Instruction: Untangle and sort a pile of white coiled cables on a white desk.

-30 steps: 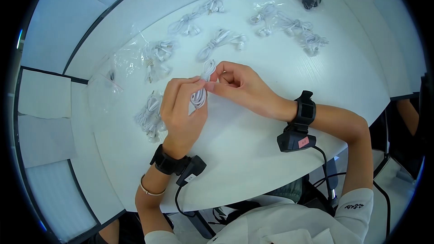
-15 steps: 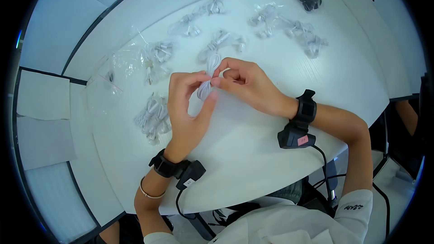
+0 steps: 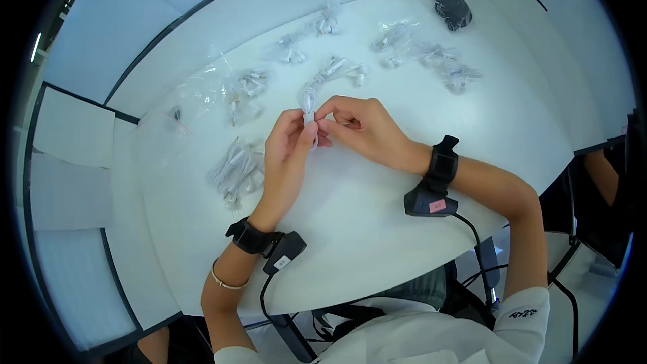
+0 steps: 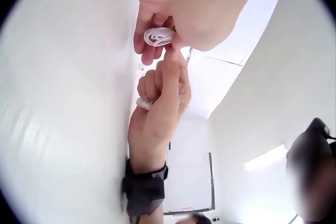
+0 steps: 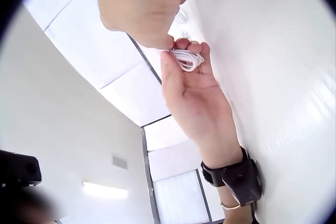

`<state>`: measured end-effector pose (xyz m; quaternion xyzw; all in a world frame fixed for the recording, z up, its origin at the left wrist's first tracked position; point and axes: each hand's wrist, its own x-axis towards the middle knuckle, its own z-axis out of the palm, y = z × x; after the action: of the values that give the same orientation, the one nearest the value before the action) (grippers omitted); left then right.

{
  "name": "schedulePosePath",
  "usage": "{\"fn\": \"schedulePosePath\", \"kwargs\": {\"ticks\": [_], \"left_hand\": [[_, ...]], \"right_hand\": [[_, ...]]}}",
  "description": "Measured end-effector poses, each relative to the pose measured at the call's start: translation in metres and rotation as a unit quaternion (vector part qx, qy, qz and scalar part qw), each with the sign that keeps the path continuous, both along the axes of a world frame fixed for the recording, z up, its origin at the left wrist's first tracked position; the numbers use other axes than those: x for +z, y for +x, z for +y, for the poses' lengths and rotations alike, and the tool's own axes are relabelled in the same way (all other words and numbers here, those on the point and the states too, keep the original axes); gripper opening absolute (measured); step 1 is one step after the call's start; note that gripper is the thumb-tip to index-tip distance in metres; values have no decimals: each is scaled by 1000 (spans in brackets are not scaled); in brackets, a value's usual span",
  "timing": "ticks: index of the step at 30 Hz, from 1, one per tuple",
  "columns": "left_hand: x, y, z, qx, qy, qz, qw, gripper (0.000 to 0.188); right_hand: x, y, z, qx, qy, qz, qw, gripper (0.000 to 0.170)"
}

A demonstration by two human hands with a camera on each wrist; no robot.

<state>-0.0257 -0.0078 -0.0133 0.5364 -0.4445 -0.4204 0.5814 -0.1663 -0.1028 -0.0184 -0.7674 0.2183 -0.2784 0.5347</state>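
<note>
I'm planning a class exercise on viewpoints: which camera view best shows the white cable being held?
The head view, because the white cable appears there both above and below the left grip. The two wrist views show some of its loops larger, but mainly at one end; most of the rest is hidden.

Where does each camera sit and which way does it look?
Head: on the head, looking forward and down at the white table; left hand, right hand and both arms show.
Left wrist: on that wrist, looking along its hand to the coiled white cable; the right hand shows beyond.
Right wrist: on the other wrist, facing that cable; both hands show.
Shared: both wrist views show the cable and both hands.
</note>
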Motion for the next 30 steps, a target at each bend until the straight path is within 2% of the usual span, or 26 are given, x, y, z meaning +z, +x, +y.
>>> {"fn": "schedulePosePath", "kwargs": {"ticks": [2, 3, 7, 8, 10, 11, 18, 22, 23, 26, 29, 30], "left_hand": [[-6, 5, -6, -26, -38, -7, 999, 25], [-4, 1, -3, -17, -31, -26, 999, 21], [-6, -3, 9, 32, 9, 19, 999, 16], [-8, -5, 10, 70, -1, -3, 998, 14], [-8, -2, 16, 77, 15, 57, 995, 12], [-8, -5, 19, 110, 12, 87, 990, 11], [-3, 9, 20, 158, 17, 110, 981, 15], [2, 13, 21, 101, 17, 124, 987, 10], [-5, 19, 20, 73, 10, 135, 988, 14], [-5, 21, 24, 1, -28, 215, 976, 9], [3, 10, 27, 42, -16, 117, 992, 12], [2, 11, 27, 37, -15, 114, 993, 15]], "right_hand": [[3, 2, -4, -3, -49, 15, 999, 9], [5, 1, 0, -8, -59, 20, 998, 10], [9, 2, 19, -21, -100, 37, 994, 13], [13, 3, 21, -23, -112, 41, 993, 14], [18, 6, 26, -10, -132, 55, 990, 18], [19, 8, 26, 4, -122, 52, 991, 19], [12, 18, 38, 11, -41, 29, 999, 17], [6, 16, 33, 16, -51, 15, 998, 18], [6, 15, 32, 16, -61, 14, 998, 18], [11, 12, 33, 13, -81, 36, 996, 18], [6, 11, 31, 11, -46, 31, 998, 19], [3, 11, 30, 11, -26, 23, 999, 19]]}}
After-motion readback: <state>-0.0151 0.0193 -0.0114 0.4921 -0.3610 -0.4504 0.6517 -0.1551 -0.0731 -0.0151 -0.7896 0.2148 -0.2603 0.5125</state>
